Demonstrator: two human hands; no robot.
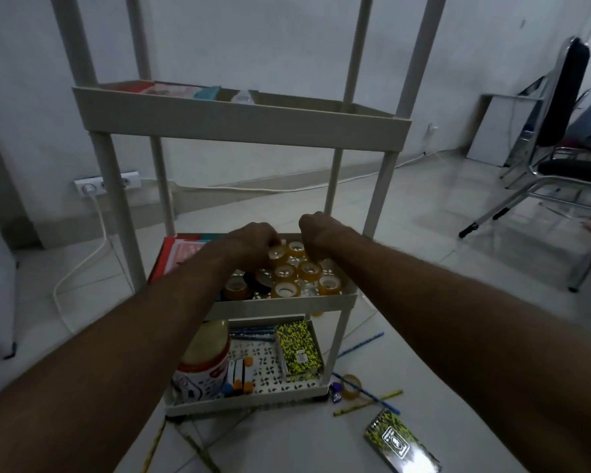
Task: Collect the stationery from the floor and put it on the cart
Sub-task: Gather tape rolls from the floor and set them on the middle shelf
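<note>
Amber tape rolls (pixel 296 271) are sitting grouped on the cart (pixel 280 303) middle shelf, both hands reaching in, likely to set more down. Left hand (pixel 253 240) is curling on a roll (pixel 276 252); right hand (pixel 316 233) is curled, contents hidden. Notebook (pixel 401 445), pencils (pixel 369 392), a loose roll (pixel 352 385) are lying on the floor, well below either grip.

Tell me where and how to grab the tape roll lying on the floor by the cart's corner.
Pinch the tape roll from above, one finger through its open centre and the thumb on the outer rim. It seems to lie flat on the floor beside a pencil, so the ring wall is the easiest hold.
</note>
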